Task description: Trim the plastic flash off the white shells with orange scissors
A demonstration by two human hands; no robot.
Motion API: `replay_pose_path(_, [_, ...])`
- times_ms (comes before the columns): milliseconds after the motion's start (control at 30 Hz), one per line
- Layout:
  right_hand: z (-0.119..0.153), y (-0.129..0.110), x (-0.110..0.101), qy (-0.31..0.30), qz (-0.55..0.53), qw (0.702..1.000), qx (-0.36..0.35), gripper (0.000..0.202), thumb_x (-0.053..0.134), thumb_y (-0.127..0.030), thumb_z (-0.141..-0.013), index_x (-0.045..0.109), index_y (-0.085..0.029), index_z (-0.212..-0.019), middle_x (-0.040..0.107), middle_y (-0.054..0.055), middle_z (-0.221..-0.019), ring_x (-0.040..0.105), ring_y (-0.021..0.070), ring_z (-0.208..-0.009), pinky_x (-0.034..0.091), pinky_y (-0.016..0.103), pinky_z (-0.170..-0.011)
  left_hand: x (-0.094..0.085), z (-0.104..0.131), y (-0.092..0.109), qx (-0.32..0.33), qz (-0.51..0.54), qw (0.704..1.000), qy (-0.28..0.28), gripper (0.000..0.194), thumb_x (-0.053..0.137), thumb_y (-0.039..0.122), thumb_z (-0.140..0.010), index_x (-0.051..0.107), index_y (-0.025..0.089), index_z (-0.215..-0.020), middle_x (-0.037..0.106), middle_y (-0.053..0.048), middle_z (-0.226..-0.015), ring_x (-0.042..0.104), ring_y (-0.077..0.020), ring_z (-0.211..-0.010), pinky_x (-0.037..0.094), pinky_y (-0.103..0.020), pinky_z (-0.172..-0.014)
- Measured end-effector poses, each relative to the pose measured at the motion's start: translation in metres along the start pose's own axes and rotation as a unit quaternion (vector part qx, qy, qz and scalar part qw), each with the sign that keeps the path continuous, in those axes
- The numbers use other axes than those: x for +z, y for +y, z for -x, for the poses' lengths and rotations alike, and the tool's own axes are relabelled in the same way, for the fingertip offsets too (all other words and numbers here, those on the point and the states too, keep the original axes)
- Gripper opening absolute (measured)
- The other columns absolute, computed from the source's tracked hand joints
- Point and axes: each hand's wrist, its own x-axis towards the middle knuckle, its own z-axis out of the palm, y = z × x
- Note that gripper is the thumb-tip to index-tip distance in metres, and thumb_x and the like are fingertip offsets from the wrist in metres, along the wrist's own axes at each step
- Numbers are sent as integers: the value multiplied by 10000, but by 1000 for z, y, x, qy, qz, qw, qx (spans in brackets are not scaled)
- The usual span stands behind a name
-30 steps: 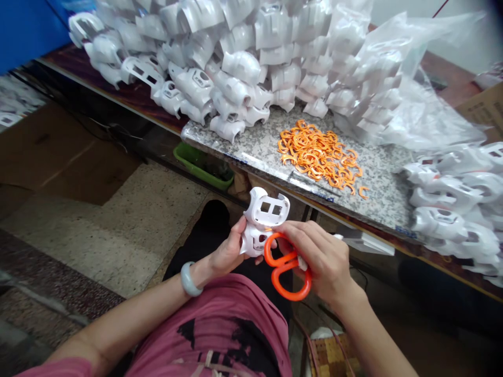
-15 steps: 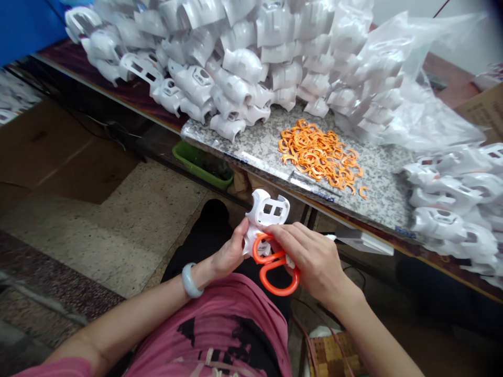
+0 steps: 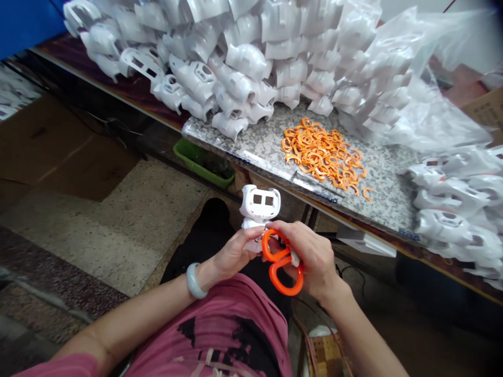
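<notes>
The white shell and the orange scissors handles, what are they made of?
White shell: probably moulded plastic, smooth with a soft sheen and neat square cut-out windows. Scissors handles: likely glossy plastic, bright orange, with shiny highlights along the loops.

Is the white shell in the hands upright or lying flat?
Upright. The white shell stands on end above the left hand, its two square windows facing the camera; the right hand holds orange scissors against its base.

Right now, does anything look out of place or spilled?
Only slightly: one orange clip lies apart from the orange clip pile on the granite slab. The left hand holds a white shell; the right hand holds orange-handled scissors.
</notes>
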Motion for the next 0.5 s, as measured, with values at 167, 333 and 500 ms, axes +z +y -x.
replay_pose_path(167, [1, 2, 3, 9, -48, 999, -13, 278, 498, -153, -881, 548, -121, -1152, 671, 105, -906, 618, 167, -766, 489, 276, -635, -2, 0, -1, -50, 50, 997, -39, 280, 595, 405, -759, 628, 127, -760, 566, -16, -655, 467, -113, -572, 386, -238, -552])
replay_pose_path(333, [1, -1, 0, 12, -69, 996, -62, 321, 564, -71, -832, 546, -94, -1152, 681, 117, -916, 630, 161, -768, 502, 274, -629, -3, 2, 0, -63, 13, 994, -84, 340, 614, 468, -748, 602, 130, -713, 534, -21, -656, 464, -122, -604, 382, -252, -581])
replay_pose_path(500, [4, -4, -11, 21, -36, 997, -66, 380, 546, -88, -850, 518, -108, -1229, 685, 130, -979, 642, 190, -867, 515, 301, -658, -1, 2, 1, -26, -22, 994, -101, 536, 553, 656, -749, 618, 129, -826, 555, -38, -700, 466, -128, -604, 367, -252, -544])
